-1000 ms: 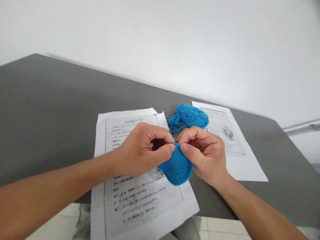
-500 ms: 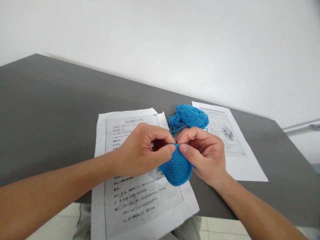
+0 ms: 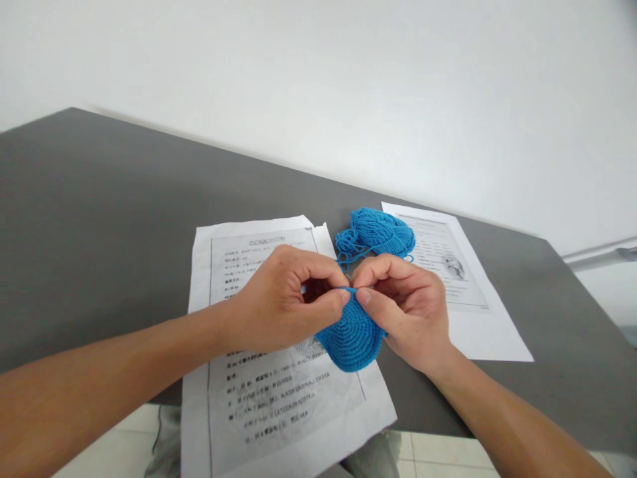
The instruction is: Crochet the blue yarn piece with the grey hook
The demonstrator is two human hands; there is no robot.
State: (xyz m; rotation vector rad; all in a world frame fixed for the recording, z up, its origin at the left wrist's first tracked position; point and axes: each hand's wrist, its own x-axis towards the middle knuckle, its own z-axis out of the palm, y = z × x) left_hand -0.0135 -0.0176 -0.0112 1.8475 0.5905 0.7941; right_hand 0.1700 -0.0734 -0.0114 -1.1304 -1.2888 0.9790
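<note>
Its upper edge pinched between thumb and forefinger by the left hand (image 3: 288, 299) and right hand (image 3: 415, 312), equally near, the blue crocheted piece (image 3: 354, 342) hangs just below, its long axis unclear. A printed sheet (image 3: 269, 398) lies beneath the left grip; beyond the right grip, blue yarn (image 3: 383, 232) rests on the grey surface (image 3: 149, 186).

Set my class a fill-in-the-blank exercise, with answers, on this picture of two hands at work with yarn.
1. The crocheted piece pinched by the left hand and right hand is coloured ____.
2. The loose yarn lies ____ the hands and the white wall.
3. The table, partly covered by printed sheets, is coloured ____.
Missing words: blue; between; grey.
</note>
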